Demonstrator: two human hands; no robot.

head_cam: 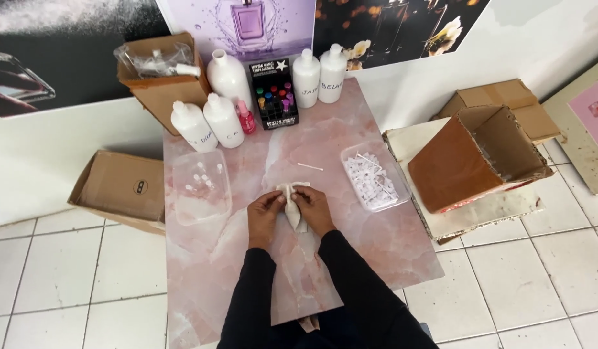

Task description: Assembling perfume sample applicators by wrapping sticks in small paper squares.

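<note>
Both hands, left hand (pixel 265 210) and right hand (pixel 312 208), pinch a pale cloth (pixel 293 208) closed-fingered at centre of the pink surface (pixel 215 258). Risk: a wide wipe toward 2 o'clock could knock the stick (pixel 310 167) or the clear tray (pixel 375 176).

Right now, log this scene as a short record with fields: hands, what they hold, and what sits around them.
left hand: grips the left side of the pale cloth
right hand: pinches the same cloth at its top
surface: pink marbled table
left of hands: clear tub with a few small vials
right of hands: clear tray full of small white pieces
beyond hands: thin white stick lying alone
far edge: white bottles, small pink bottle, black rack of coloured vials
</note>
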